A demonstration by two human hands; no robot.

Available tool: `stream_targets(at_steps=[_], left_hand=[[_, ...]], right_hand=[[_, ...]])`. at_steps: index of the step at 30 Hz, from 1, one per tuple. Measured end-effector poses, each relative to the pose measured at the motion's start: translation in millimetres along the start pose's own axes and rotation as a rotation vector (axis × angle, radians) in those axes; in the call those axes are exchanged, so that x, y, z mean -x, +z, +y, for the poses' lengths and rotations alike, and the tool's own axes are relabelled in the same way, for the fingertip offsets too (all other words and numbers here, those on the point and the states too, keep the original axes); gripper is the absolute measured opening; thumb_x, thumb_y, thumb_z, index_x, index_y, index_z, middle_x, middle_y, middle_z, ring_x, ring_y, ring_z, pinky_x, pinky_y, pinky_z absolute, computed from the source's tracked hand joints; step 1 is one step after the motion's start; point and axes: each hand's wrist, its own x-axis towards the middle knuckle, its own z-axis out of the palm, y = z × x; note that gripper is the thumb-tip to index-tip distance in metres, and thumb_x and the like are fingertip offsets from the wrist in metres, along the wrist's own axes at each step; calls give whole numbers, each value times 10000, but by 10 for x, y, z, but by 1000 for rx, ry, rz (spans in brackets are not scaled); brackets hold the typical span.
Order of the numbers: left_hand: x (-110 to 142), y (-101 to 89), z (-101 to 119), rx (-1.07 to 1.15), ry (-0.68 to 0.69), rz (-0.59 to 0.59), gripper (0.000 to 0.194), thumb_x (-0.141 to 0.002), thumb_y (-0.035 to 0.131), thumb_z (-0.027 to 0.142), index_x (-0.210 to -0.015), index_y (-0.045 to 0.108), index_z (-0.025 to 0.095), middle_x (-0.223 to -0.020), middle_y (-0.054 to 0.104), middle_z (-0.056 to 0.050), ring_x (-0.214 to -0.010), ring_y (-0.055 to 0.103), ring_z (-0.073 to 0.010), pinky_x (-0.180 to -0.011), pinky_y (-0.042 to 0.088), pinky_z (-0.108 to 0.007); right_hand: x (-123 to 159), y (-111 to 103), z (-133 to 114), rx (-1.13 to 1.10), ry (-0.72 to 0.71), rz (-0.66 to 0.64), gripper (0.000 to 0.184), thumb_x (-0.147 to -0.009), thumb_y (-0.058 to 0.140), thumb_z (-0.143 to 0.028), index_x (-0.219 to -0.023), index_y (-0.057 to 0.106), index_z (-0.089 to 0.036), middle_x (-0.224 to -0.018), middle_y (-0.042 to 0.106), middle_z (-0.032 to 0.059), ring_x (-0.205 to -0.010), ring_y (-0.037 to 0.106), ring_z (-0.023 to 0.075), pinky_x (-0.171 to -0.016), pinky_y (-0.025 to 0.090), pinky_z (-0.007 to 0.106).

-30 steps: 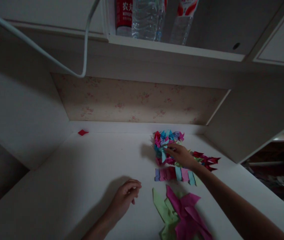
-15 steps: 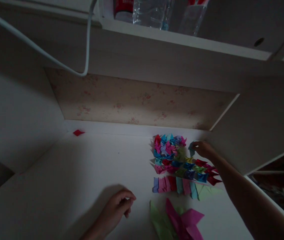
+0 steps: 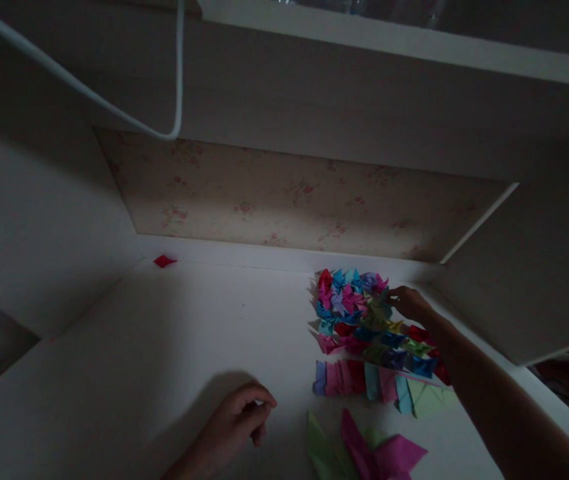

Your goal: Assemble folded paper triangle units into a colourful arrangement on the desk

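Note:
My right hand [image 3: 409,302] pinches a small dull teal folded paper piece [image 3: 387,308] at the right side of a cluster of colourful folded paper pieces [image 3: 348,299]. The fingers partly cover it, and its exact fold is too dark to make out. My left hand [image 3: 244,417] rests low on the white surface, its fingers curled in and thumb near the index finger, with nothing visible in it. In front of the cluster lies a row of flat folded paper strips [image 3: 357,379] in purple, pink, red and teal.
Larger magenta folded paper [image 3: 399,455] and green folded paper [image 3: 320,450] lie at the near edge. A small red paper piece [image 3: 165,261] sits at the back left. A white cable [image 3: 178,80] hangs at upper left, below a shelf [image 3: 389,37]. Side panels flank the white surface.
My right hand has brought the teal paper piece down and in against the cluster's right side. The left hand stays nearly still. The view has shifted a little, showing less of the shelf.

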Motion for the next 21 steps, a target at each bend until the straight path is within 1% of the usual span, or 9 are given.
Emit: stream_targets(at_steps=[3, 6, 10, 14, 16, 18, 20, 21], left_hand=[[6, -2, 21, 6, -16, 1, 277, -760, 614, 422, -833, 657, 159, -569, 531, 32, -496, 513, -109, -510, 397, -229], [14, 3, 32, 1, -19, 7, 279, -752, 617, 413, -835, 656, 149, -556, 535, 29, -494, 513, -112, -511, 393, -231], [20, 3, 50, -2, -20, 5, 277, -746, 617, 406, -834, 657, 147, -528, 529, 35, -486, 505, -112, -512, 386, -233], [23, -1, 66, 10, -23, -1, 282, -737, 621, 421, -824, 652, 154, -527, 535, 37, -491, 509, -115, -516, 391, -237], [34, 11, 62, 6, -18, 0, 281, -744, 619, 418, -836, 658, 156, -538, 543, 33, -508, 516, -118, -531, 399, -239], [56, 21, 51, 24, -17, 5, 280, -748, 619, 406, -858, 663, 153, -551, 551, 26, -525, 520, -121, -543, 408, -242], [86, -5, 49, 79, -39, 23, 283, -747, 616, 401, -863, 664, 148, -570, 556, 17, -536, 522, -123, -536, 410, -241], [97, -49, 58, 100, -44, 37, 285, -748, 613, 402, -863, 665, 146, -593, 566, 9, -551, 530, -126, -534, 413, -239]], right_hand=[[4, -5, 4, 14, -17, -78, 184, -736, 581, -256, -747, 763, -232, -762, 747, 55, -670, 662, 193, -640, 469, 249], [20, -7, 27, 34, -23, -107, 206, -739, 587, -229, -834, 769, -224, -852, 751, 77, -723, 671, 207, -675, 471, 262], [81, -57, 53, 63, -11, -82, 251, -754, 592, -219, -941, 757, -192, -952, 736, 115, -803, 670, 230, -751, 473, 298], [190, -188, 36, 66, 22, -11, 290, -776, 577, -221, -1013, 731, -159, -1041, 707, 141, -898, 655, 246, -812, 468, 320], [276, -268, -35, 54, 47, 37, 301, -802, 548, -241, -1030, 719, -145, -1080, 687, 156, -937, 645, 260, -828, 467, 336], [415, -354, -182, 35, 80, 88, 327, -839, 496, -281, -1050, 703, -140, -1085, 680, 157, -922, 650, 259, -802, 481, 339], [655, -444, -394, -52, 129, 135, 367, -867, 448, -348, -1065, 685, -150, -1037, 695, 141, -841, 670, 243, -729, 504, 323], [826, -486, -507, -145, 173, 158, 383, -867, 443, -397, -1055, 683, -166, -995, 709, 126, -800, 676, 238, -695, 511, 315]])
